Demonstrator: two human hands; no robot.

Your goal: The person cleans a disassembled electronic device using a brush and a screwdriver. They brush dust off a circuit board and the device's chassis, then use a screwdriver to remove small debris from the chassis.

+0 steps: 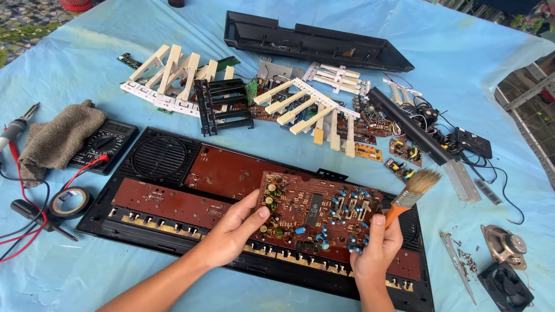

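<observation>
Circuit board [315,211] — brown, studded with blue and green components — sits tilted between both my hands, held just above the opened keyboard chassis [173,190] near the front edge of the table [69,271]. My left hand [234,231] grips the board's left end, thumb pressed on its face and fingers curled beneath. My right hand [376,248] pinches the board's lower right edge with thumb on top, and the same closed fingers hold a paintbrush [411,193] by its orange handle, bristles pointing up and to the right, clear of the board.

Under the board, the chassis shows a round speaker grille [159,156] at its left end and a row of small switches along its front. Left of it lie a roll of black tape [70,202], a multimeter [107,144] with red leads, and a grey rag [58,138] draped partly over the meter. Toward the table's far edge — a long black casing [312,43], with loose white key sections [170,78] and black key sections [222,104] scattered in front of it. Smaller boards and tangled wires [404,153] crowd the right side, while a small speaker [504,245], a black fan [506,286] and a screwdriver [457,263] rest at the front right corner on the blue table cover.
</observation>
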